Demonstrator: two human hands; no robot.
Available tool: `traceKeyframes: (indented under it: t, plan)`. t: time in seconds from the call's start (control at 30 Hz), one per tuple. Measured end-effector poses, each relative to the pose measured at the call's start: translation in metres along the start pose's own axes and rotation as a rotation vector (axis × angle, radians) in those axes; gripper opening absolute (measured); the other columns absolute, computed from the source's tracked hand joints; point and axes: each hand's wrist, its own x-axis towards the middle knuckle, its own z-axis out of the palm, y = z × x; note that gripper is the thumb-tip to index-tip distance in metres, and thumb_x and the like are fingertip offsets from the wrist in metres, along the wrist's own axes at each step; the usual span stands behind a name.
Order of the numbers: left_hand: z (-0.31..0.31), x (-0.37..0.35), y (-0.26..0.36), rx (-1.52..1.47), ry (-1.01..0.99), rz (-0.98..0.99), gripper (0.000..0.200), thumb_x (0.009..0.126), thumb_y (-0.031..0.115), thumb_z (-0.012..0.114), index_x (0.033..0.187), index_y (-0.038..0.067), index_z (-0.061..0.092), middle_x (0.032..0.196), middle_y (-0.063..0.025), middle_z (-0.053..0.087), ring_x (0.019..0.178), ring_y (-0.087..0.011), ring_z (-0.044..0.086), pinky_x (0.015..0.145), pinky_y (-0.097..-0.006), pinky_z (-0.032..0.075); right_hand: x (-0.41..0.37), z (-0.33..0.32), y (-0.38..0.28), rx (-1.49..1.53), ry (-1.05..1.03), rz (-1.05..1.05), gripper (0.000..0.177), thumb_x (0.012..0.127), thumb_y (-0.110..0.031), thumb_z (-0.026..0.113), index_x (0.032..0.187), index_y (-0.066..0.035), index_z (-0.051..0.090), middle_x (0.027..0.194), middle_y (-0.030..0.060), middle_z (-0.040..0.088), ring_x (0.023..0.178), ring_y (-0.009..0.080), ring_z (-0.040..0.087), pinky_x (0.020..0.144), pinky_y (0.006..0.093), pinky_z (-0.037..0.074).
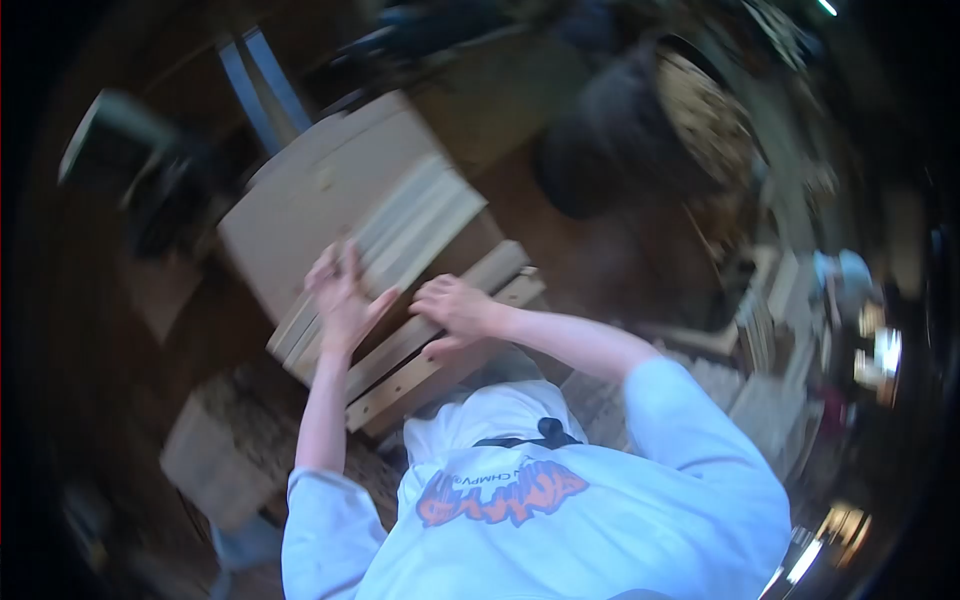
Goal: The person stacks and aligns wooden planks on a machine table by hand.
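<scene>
My left hand (pixel 342 292) rests on light wooden strips (pixel 420 220) lying side by side on a wooden board or bench top (pixel 325 180). Its fingers are apart, the thumb pointing toward my other hand. My right hand (pixel 455 312) lies over a wooden bar (pixel 390 345) near my body, fingers a little bent and spread. Beside that bar, closer to me, is a rail with small dark holes (pixel 400 387). A dark gap separates the strips from the bar. The picture is blurred by motion.
A dark bin (pixel 630 130) filled with wood shavings (pixel 705 115) stands beyond the bench to the right. Two pale blue bars (pixel 262 90) are at the upper left. Wood pieces (pixel 765 320) lie at the right, and a wooden block (pixel 215 460) is at the lower left.
</scene>
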Motion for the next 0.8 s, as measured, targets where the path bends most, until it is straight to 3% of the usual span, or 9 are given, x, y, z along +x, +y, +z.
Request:
traceKeyframes:
  t: [0.1, 0.2, 0.33, 0.37, 0.43, 0.57, 0.63, 0.7, 0.8]
  plan:
    - [-0.022, 0.002, 0.01, -0.007, -0.197, 0.036, 0.118, 0.057, 0.062, 0.079, 0.151, 0.008, 0.031, 0.151, -0.0251, 0.029, 0.136, -0.0421, 0.029, 0.113, -0.0551, 0.021, 0.008, -0.009, 0.023, -0.06, -0.022, -0.19, 0.084, 0.063, -0.066, 0.074, 0.118, -0.004, 0.058, 0.113, 0.0125, 0.06, 0.109, 0.0292, 0.056, 0.093, 0.0427, 0.042]
    - [-0.024, -0.008, 0.004, 0.17, -0.264, 0.112, 0.13, 0.052, 0.059, 0.08, 0.154, 0.01, 0.018, 0.152, -0.0271, 0.025, 0.138, -0.0454, 0.027, 0.114, -0.0578, 0.02, 0.014, 0.011, 0.054, -0.242, -0.085, -0.19, 0.054, 0.062, -0.047, 0.082, 0.098, -0.013, 0.061, 0.104, 0.0023, 0.062, 0.107, 0.0229, 0.058, 0.089, 0.0398, 0.046]
    - [-0.017, -0.005, 0.006, 0.175, -0.374, 0.01, 0.134, 0.048, 0.039, 0.086, 0.155, 0.011, 0.009, 0.148, -0.0324, 0.025, 0.136, -0.0484, 0.027, 0.112, -0.0589, 0.023, -0.014, -0.038, 0.046, -0.385, 0.041, -0.164, 0.046, 0.062, -0.039, 0.083, 0.095, -0.015, 0.062, 0.099, 0.0001, 0.063, 0.104, 0.0205, 0.059, 0.089, 0.0377, 0.048]
    - [-0.02, -0.002, 0.01, 0.161, -0.407, -0.01, 0.133, 0.049, 0.033, 0.086, 0.155, 0.011, 0.007, 0.146, -0.0348, 0.025, 0.137, -0.0492, 0.026, 0.112, -0.0583, 0.024, -0.031, -0.064, 0.038, -0.435, 0.105, -0.126, 0.045, 0.062, -0.037, 0.083, 0.095, -0.016, 0.062, 0.098, -0.0012, 0.063, 0.103, 0.0194, 0.059, 0.089, 0.0368, 0.046]
    - [-0.017, 0.001, 0.0, 0.098, -0.408, -0.01, 0.128, 0.045, 0.028, 0.085, 0.152, 0.009, 0.016, 0.142, -0.0305, 0.03, 0.132, -0.047, 0.032, 0.11, -0.0571, 0.027, -0.087, -0.111, 0.024, -0.51, 0.205, -0.061, 0.044, 0.061, -0.036, 0.083, 0.094, -0.017, 0.062, 0.097, -0.0025, 0.063, 0.101, 0.0183, 0.059, 0.09, 0.0358, 0.045]
    - [-0.006, 0.015, -0.018, -0.356, -0.515, -0.065, 0.117, 0.049, 0.018, 0.08, 0.15, 0.005, 0.021, 0.135, -0.0246, 0.04, 0.124, -0.0377, 0.043, 0.103, -0.0465, 0.04, -0.257, -0.171, 0.033, -0.415, 0.51, 0.272, 0.047, 0.062, -0.036, 0.084, 0.102, -0.02, 0.065, 0.096, -0.0036, 0.063, 0.098, 0.018, 0.059, 0.089, 0.0362, 0.043]
    - [-0.03, 0.011, 0.064, -0.889, -0.615, -0.286, 0.099, 0.06, 0.026, 0.075, 0.146, 0.002, 0.031, 0.126, -0.016, 0.048, 0.117, -0.0301, 0.05, 0.101, -0.0397, 0.043, -0.351, -0.171, 0.036, -0.287, 0.733, 0.506, 0.049, 0.061, -0.035, 0.085, 0.104, -0.019, 0.066, 0.095, -0.002, 0.063, 0.097, 0.0202, 0.059, 0.088, 0.0377, 0.044]
    - [-0.023, 0.022, 0.135, -1.024, -0.648, -0.308, 0.1, 0.06, 0.027, 0.074, 0.146, 0.002, 0.03, 0.126, -0.0161, 0.049, 0.117, -0.0297, 0.051, 0.1, -0.0396, 0.043, -0.433, -0.152, 0.031, -0.137, 0.997, 0.8, 0.054, 0.061, -0.031, 0.087, 0.108, -0.017, 0.066, 0.097, 0.0006, 0.064, 0.096, 0.024, 0.062, 0.084, 0.039, 0.047]
    - [-0.001, 0.027, 0.231, -1.074, -0.722, -0.242, 0.102, 0.059, 0.027, 0.073, 0.147, 0.001, 0.028, 0.126, -0.0162, 0.05, 0.117, -0.029, 0.051, 0.099, -0.0393, 0.043, -0.531, -0.114, 0.023, 0.459, 1.303, 1.005, 0.061, 0.067, -0.037, 0.088, 0.116, -0.009, 0.064, 0.106, 0.0064, 0.066, 0.099, 0.0227, 0.062, 0.086, 0.0363, 0.049]
